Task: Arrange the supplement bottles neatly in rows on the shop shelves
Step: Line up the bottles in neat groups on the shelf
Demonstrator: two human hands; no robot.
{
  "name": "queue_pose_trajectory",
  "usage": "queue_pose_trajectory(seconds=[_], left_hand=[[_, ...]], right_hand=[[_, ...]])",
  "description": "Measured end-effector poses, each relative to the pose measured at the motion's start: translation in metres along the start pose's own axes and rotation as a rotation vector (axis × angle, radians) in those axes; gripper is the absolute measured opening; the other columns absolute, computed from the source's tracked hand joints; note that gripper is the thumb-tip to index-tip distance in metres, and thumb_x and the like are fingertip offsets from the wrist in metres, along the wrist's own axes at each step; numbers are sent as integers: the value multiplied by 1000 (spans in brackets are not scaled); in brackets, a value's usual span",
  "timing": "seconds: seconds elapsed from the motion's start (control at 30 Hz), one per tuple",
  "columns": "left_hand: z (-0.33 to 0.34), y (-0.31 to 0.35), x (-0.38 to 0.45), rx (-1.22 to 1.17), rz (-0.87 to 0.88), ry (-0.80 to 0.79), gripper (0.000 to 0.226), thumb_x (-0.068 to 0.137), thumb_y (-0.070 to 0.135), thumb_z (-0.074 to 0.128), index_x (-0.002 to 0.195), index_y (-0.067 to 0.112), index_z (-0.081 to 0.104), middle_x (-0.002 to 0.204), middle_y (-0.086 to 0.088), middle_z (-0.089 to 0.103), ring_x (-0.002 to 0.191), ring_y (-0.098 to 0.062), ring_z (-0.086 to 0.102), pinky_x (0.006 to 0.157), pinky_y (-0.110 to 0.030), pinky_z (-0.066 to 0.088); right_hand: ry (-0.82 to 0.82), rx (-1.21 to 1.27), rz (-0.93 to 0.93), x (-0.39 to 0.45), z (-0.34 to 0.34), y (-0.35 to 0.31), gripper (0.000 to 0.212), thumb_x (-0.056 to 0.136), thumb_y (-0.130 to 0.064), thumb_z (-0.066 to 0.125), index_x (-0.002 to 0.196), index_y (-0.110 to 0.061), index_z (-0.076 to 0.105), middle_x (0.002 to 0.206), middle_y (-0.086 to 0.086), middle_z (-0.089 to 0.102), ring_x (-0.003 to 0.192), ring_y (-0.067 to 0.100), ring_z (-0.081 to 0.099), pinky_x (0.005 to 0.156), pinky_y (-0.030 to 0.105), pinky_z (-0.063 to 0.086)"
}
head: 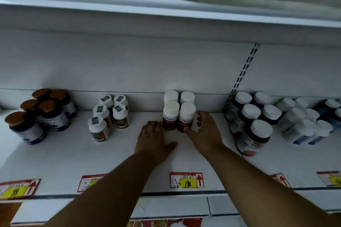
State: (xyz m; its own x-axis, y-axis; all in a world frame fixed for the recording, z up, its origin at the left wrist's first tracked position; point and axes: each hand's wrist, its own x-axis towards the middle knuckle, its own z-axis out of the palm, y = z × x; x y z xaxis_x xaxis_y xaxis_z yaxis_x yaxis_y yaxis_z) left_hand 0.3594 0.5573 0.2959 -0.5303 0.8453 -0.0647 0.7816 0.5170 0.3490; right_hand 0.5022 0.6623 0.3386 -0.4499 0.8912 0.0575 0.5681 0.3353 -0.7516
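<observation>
Four white-capped bottles with red labels stand in a two-by-two block at the middle of the white shelf (184,158), against its back wall. My left hand (153,139) lies flat on the shelf, fingers straight, with the fingertips at the base of the front-left bottle (170,116). My right hand (204,131) grips the front-right bottle (186,116), thumb on its label and fingers curled round its right side. A white patch with red marks shows between those fingers; I cannot tell what it is.
Brown-capped dark bottles (46,114) stand at the far left, and small white bottles (108,116) left of centre. Dark white-capped bottles (252,123) and pale ones (302,123) crowd the right. Price tags (186,179) line the shelf's front edge. An upper shelf (129,7) overhangs.
</observation>
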Motion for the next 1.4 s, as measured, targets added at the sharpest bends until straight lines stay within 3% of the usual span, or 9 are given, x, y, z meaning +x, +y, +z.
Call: queue_pose_trajectory(seconds=[0.17,0.43,0.53,0.6,0.7,0.9,1.1,1.23,1.4], left_hand=[[-6,24,-56,-94,20,113,81,86,58,58,150,17,29,150,-6,38,136,-24,36,113,-35,31],[23,118,-173,-188,184,230,66,86,45,65,143,25,39,138,1,50,124,-18,48,100,-35,46],[50,150,-221,-258,198,218,60,87,40,67,139,22,43,130,3,55,117,-14,53,94,-28,45],[69,166,-247,-250,199,128,61,86,37,69,139,24,42,131,3,54,119,-16,53,97,-32,46],[92,183,-264,-254,174,37,62,87,38,67,141,30,37,137,7,49,123,-14,49,100,-34,46],[150,187,-239,-331,198,12,57,87,29,70,138,26,45,132,5,53,118,-14,53,92,-28,48],[262,182,-168,-312,156,26,60,87,30,69,141,30,41,137,7,50,119,-13,52,91,-31,52],[336,185,-129,-317,130,69,59,88,33,68,140,31,42,135,8,53,116,-10,54,92,-27,48],[414,186,-93,-379,104,107,55,88,34,68,138,31,44,129,7,54,104,-2,51,84,-17,38]], right_hand=[[-57,-28,-114,-41,-30,9,68,83,-33,73,141,-18,41,135,5,45,120,21,51,100,37,45],[-19,46,-279,-147,-112,64,49,86,-28,71,131,-23,52,127,-5,48,111,8,51,89,25,45],[-57,-12,-228,-195,-141,101,44,88,-31,67,130,-25,53,127,-7,46,115,10,49,94,28,45],[-119,-73,-126,-223,-152,124,44,89,-32,65,130,-28,51,131,-7,44,119,13,48,97,33,45],[-173,-126,-10,-246,-162,155,46,91,-36,63,133,-33,45,134,-10,40,122,10,46,93,28,44],[-229,-99,69,-240,-145,235,48,89,-31,66,133,-32,47,136,-9,42,117,10,52,94,26,46],[-191,-123,142,-191,-84,349,47,89,-34,67,131,-32,48,135,-8,45,112,10,56,90,21,47],[-168,-101,140,-157,-44,413,46,88,-37,68,129,-31,49,135,-8,46,98,5,55,86,21,48],[-87,-65,118,-109,-4,483,51,86,-41,69,130,-26,48,133,-4,48,113,12,55,92,27,48]])
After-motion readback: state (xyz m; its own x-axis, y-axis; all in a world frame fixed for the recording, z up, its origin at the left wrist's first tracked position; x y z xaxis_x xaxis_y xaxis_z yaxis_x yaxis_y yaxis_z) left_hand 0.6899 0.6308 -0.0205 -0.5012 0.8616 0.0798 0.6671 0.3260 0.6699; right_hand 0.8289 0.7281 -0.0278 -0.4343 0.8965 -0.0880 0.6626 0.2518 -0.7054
